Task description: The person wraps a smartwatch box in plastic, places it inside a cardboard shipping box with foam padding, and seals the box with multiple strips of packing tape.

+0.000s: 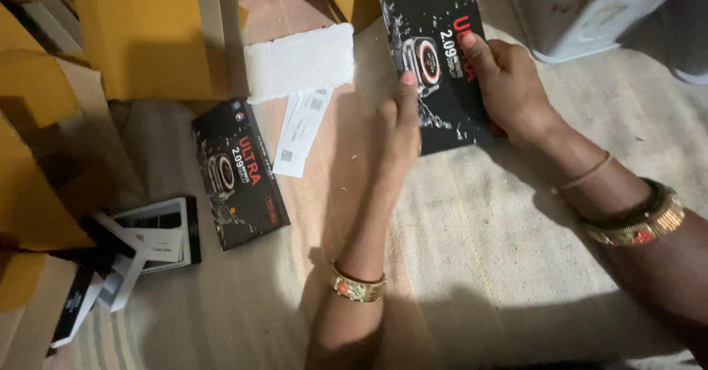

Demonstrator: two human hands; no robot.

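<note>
Both my hands hold a black rectangular smartwatch box (435,112) with a watch picture and red lettering, raised above a beige cloth. My left hand (400,123) grips its left edge, thumb on the front. My right hand (509,86) grips its right edge, thumb pressed near the lettering. A second, matching black box (237,174) lies flat on the cloth at the left, untouched. Gold bangles sit on both wrists.
A white foam slab (299,61) and white paper slips (302,130) lie beyond the second box. Yellow cardboard cartons (140,30) crowd the upper left. Opened black-and-white boxes (147,241) are heaped at lower left. A white appliance (590,8) stands at upper right.
</note>
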